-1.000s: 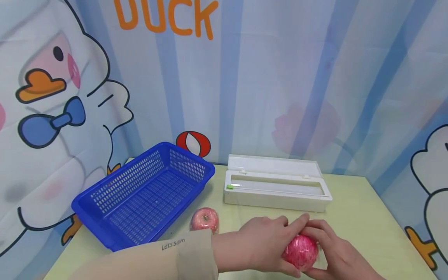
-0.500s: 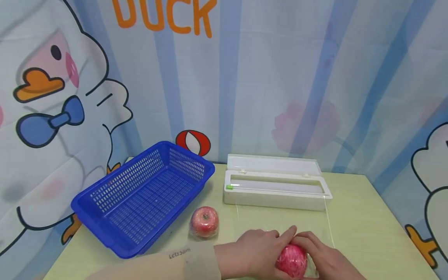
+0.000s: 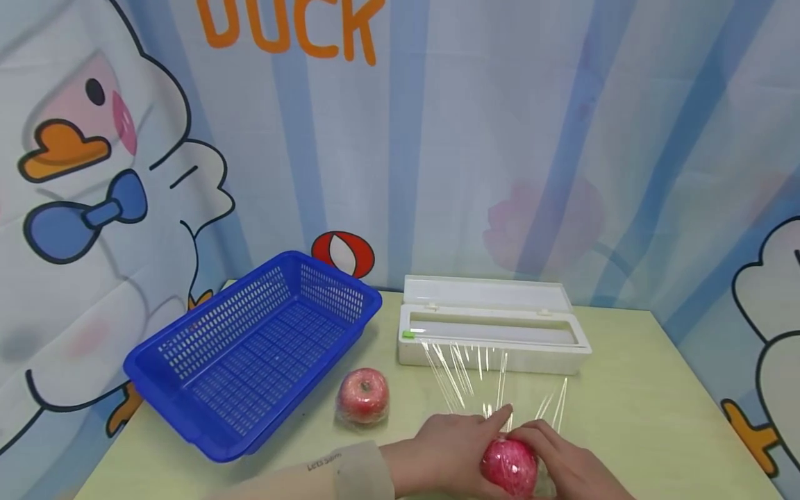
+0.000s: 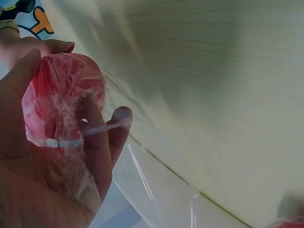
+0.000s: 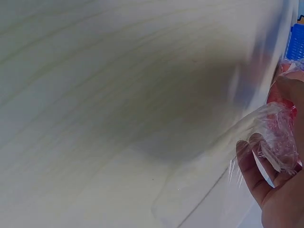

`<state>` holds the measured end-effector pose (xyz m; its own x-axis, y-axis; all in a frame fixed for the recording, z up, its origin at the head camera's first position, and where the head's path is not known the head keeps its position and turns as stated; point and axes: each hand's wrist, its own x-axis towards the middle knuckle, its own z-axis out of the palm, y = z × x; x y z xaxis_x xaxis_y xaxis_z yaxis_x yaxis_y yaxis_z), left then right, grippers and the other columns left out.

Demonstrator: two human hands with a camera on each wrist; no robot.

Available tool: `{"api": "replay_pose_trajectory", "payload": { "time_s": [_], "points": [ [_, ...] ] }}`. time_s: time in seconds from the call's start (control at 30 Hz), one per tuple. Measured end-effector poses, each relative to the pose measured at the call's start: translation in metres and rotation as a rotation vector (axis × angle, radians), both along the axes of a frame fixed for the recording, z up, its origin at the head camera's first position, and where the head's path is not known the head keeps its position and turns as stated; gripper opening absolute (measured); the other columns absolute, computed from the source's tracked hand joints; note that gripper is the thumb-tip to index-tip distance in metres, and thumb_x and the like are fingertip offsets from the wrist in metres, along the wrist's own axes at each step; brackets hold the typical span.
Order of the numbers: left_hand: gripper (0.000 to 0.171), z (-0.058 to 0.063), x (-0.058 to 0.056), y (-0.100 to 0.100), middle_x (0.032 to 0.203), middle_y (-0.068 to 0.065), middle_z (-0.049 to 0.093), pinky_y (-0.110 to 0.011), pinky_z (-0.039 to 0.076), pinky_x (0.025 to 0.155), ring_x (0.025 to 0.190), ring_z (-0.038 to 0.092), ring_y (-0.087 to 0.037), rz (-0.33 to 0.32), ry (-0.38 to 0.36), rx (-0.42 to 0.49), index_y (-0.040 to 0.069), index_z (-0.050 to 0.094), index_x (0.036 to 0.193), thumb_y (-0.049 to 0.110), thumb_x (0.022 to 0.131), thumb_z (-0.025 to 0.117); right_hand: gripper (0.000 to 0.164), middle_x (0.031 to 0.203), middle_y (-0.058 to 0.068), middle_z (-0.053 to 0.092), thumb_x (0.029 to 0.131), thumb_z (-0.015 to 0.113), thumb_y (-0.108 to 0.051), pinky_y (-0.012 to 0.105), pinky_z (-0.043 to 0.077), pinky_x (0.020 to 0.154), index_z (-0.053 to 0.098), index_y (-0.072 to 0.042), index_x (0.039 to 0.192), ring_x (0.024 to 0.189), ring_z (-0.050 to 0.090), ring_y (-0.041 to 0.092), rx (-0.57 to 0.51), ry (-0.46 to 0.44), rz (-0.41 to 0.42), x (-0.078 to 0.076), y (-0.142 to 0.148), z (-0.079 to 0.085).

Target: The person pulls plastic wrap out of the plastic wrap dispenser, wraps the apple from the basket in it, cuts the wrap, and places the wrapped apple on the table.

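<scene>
Near the front of the table, both hands hold a red apple (image 3: 509, 467) between them. My left hand (image 3: 446, 448) grips its left side, and my right hand (image 3: 569, 462) curls round the right side. Clear cling film (image 3: 455, 378) runs in taut, shiny creases from the white film dispenser (image 3: 415, 354) to the apple. In the left wrist view, crumpled film (image 4: 57, 114) covers the apple and hangs over the left fingers. Bunched film (image 5: 280, 137) also lies by the right fingers in the right wrist view.
A second apple (image 3: 364, 396), wrapped in film, sits on the table left of the hands. Farther left stands a blue slotted basket (image 3: 206, 441). The dispenser's lid (image 3: 487, 292) is raised, with a green slider (image 3: 408, 335) at its left end. A duck-print curtain (image 3: 462, 139) hangs behind.
Both hands have moved the apple toward the body and slightly left. The film between dispenser and apple now shows many tight creases. The second apple and the basket stay put.
</scene>
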<state>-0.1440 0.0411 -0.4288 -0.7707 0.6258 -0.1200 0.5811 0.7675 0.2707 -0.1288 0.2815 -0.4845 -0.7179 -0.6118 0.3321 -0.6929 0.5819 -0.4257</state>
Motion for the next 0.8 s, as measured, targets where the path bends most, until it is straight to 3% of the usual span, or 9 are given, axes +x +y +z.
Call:
{"api": "replay_pose_trajectory", "payload": {
  "time_s": [0.27, 0.5, 0.6, 0.8],
  "points": [
    [0.112, -0.006, -0.004, -0.013, 0.135, 0.006, 0.067, -0.031, 0.058, 0.080, 0.108, 0.067, -0.007, 0.079, -0.032, 0.075, 0.029, 0.040, 0.165, 0.074, 0.073, 0.087, 0.074, 0.122, -0.019, 0.054, 0.080, 0.090, -0.055, 0.026, 0.063, 0.075, 0.052, -0.034, 0.140, 0.093, 0.061, -0.004, -0.006, -0.087, -0.034, 0.000, 0.000, -0.006],
    [0.101, -0.005, -0.001, -0.030, 0.114, 0.005, 0.064, -0.029, 0.056, 0.076, 0.092, 0.062, -0.005, 0.108, -0.102, 0.202, 0.023, 0.049, 0.159, 0.062, 0.075, 0.091, 0.074, 0.121, -0.019, 0.056, 0.080, 0.089, -0.057, 0.026, 0.063, 0.078, 0.051, -0.037, 0.140, 0.096, 0.063, -0.002, 0.014, -0.139, -0.052, -0.003, -0.001, -0.007],
    [0.092, -0.006, -0.003, -0.035, 0.107, 0.006, 0.064, -0.026, 0.054, 0.075, 0.089, 0.060, -0.003, 0.130, -0.203, 0.268, 0.020, 0.052, 0.157, 0.054, 0.080, 0.090, 0.074, 0.121, -0.018, 0.057, 0.080, 0.089, -0.058, 0.026, 0.063, 0.079, 0.051, -0.036, 0.141, 0.098, 0.064, 0.000, 0.025, -0.155, -0.048, -0.006, -0.002, -0.008],
    [0.071, -0.010, -0.005, -0.050, 0.109, -0.003, 0.065, -0.033, 0.060, 0.054, 0.077, 0.066, -0.014, 0.293, -0.572, 0.587, 0.010, 0.058, 0.147, 0.020, 0.085, 0.089, 0.072, 0.123, -0.015, 0.058, 0.083, 0.086, -0.059, 0.027, 0.062, 0.081, 0.052, -0.034, 0.141, 0.102, 0.063, 0.002, 0.057, -0.224, -0.041, -0.011, 0.000, -0.010]
  ]
}}
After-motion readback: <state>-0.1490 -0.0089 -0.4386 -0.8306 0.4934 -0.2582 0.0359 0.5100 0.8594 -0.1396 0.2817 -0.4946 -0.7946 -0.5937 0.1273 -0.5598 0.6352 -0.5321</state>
